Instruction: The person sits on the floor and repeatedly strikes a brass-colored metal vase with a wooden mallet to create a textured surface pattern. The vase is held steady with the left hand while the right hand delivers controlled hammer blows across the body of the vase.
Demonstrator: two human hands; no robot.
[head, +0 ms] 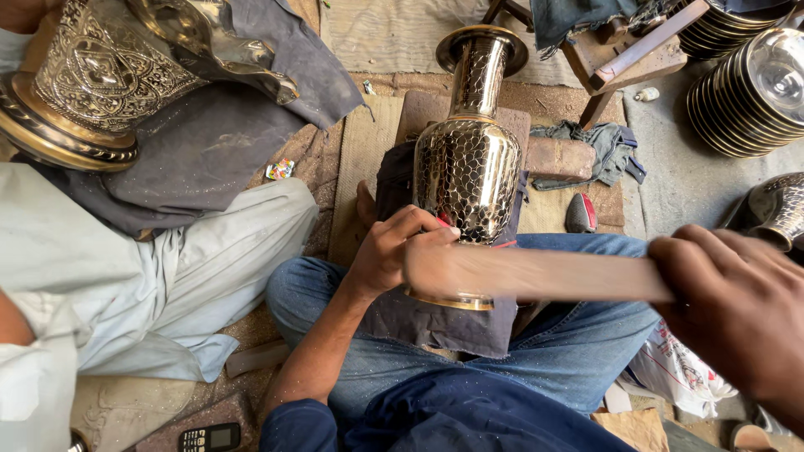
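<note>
Mid-strike on the brass vase [466, 180]: left hand [394, 251] pinches a small tool against it, right hand [737, 314] grips the wooden mallet [536, 274]. Next blow probably needs that tool held dead steady.

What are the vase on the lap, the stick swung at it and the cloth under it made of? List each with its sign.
Vase: metal, probably brass, by its mirror-bright golden shine and engraved scale pattern.
Stick, held in the right hand: looks like pale wood, matte; motion blur hides any grain.
Cloth: dark woven fabric, dull and creased.
Left hand steadies the vase.
</note>
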